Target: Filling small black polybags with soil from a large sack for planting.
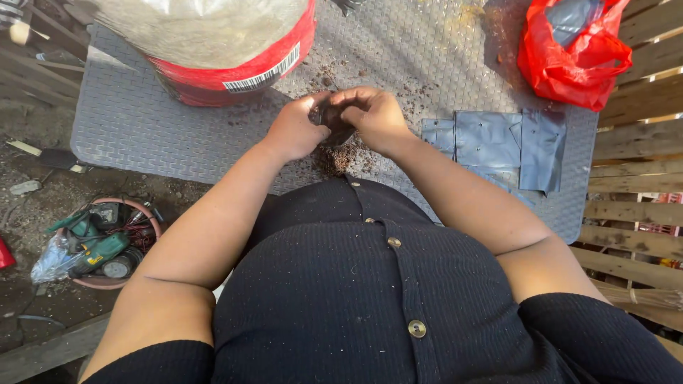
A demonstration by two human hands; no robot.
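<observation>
Together, the left hand [295, 128] and right hand [370, 114] clasp a small dark bag [333, 122] above a soil pile [336, 158] on the grey mat [163, 135]. Keeping its mouth open and low should limit spills. Flat grey bags [498, 142] lie beside; a big sack [213, 43] crowds behind.

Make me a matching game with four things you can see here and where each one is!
Things:
1. red plastic bag
2. big sack with a red band
3. basin of tools
4. flat grey bags

Places:
A. on the ground, left of the mat
B. top left of the mat
C. top right corner of the mat
D. on the mat, right of the hands

Pairs: 1-C, 2-B, 3-A, 4-D
</observation>
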